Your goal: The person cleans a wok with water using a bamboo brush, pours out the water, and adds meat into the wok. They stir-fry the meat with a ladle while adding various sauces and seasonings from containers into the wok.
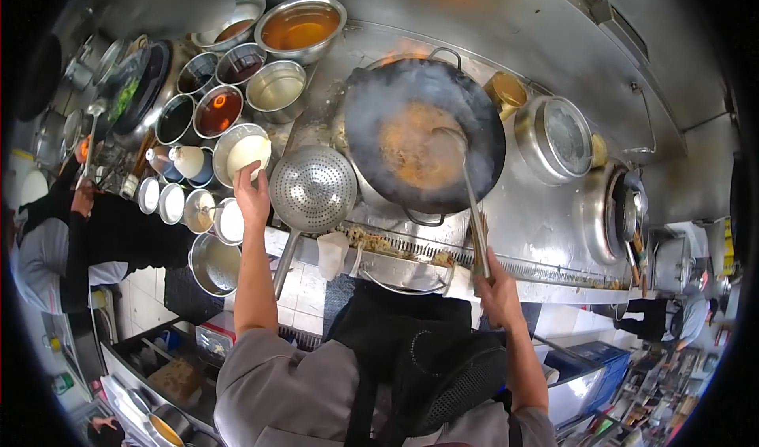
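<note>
A black wok (486, 158) with two loop handles sits over flame, with steam rising from the bubbling orange-brown liquid (415, 147) inside. My right hand (500, 293) is closed round the long handle of a ladle (473, 202), whose bowl dips into that liquid. To the left, my left hand (251, 196) has its fingertips together at the near edge of a metal bowl (225, 148) of pale cream-coloured contents. Whether those fingers grip the rim or hold something small is hidden. Beside that hand, a round perforated strainer (314, 188) lies with its handle toward me.
Several metal pots of dark, red and clear liquids surround a large bowl of amber liquid (300, 30). Small white containers (171, 203) stand nearer. Right of the wok are a golden can (506, 91) and a lidded steel pot (563, 139). Another person (55, 241) works at left.
</note>
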A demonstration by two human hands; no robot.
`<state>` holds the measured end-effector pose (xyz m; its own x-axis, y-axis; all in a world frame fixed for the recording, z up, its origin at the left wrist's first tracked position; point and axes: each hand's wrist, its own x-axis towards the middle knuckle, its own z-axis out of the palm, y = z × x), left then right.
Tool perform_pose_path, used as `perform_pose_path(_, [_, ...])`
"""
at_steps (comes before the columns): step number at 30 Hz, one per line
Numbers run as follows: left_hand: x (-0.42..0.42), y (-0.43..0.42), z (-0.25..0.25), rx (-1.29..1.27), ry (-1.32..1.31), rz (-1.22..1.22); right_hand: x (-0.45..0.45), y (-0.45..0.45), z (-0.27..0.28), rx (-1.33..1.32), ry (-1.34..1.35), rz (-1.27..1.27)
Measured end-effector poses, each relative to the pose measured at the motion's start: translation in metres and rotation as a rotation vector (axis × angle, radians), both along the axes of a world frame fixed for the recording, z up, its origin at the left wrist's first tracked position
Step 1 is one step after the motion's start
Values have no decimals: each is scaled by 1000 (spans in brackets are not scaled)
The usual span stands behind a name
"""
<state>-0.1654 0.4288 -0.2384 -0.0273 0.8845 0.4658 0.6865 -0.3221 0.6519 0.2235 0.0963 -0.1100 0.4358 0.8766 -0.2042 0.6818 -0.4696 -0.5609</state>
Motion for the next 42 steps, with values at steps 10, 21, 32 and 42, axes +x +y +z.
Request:
perform_pose_path(10, [83, -65, 14, 52, -49, -278, 41, 46, -88, 31, 596, -120])
perform_pose_path(21, [62, -179, 27, -5, 16, -145, 82, 34, -68, -26, 984, 5])
perform_pose_path(32, [56, -310, 12, -283, -153, 114, 75, -1, -72, 64, 435, 145])
perform_pose_path(42, [28, -313, 2, -264, -149, -34, 89, 82, -75, 227, -129, 42])
